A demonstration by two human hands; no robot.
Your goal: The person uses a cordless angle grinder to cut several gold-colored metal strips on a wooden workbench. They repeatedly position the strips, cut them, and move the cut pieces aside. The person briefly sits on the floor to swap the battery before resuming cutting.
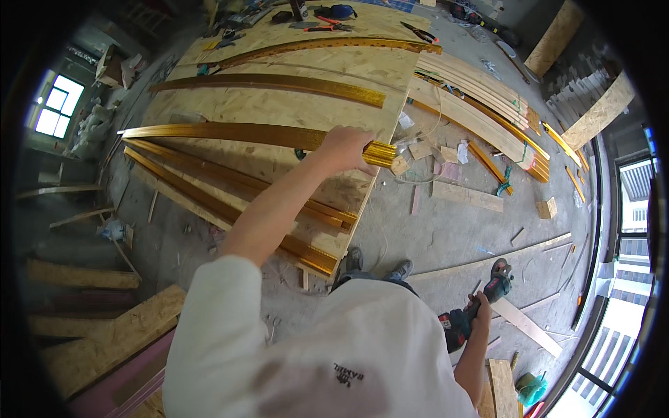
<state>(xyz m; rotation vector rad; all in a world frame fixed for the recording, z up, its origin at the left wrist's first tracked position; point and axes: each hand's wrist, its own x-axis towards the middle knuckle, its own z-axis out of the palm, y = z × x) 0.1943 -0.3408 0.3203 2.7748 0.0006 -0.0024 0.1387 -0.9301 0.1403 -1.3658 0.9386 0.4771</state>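
My left hand (346, 148) is closed around the near end of a long gold metal profile (251, 133). That end juts past the edge of an OSB-topped work table (360, 117), and the rest stretches to the table's far left. Low at my right side, my right hand (481, 312) grips a cordless angle grinder (497, 285) by its body. Its disc end points away from me, over the floor; whether the disc spins cannot be told. Two more gold profiles (308, 251) (209, 204) lie nearest me on the table, and another (272, 83) lies beyond the held one.
Farther back on the table are a perforated gold strip (313, 46), red-handled pliers (329, 25) and dark pliers (419, 32). Bundled timber boards (470, 109) lie right of the table. Offcuts (468, 197) and a long wooden strip (502, 256) litter the concrete floor near my feet.
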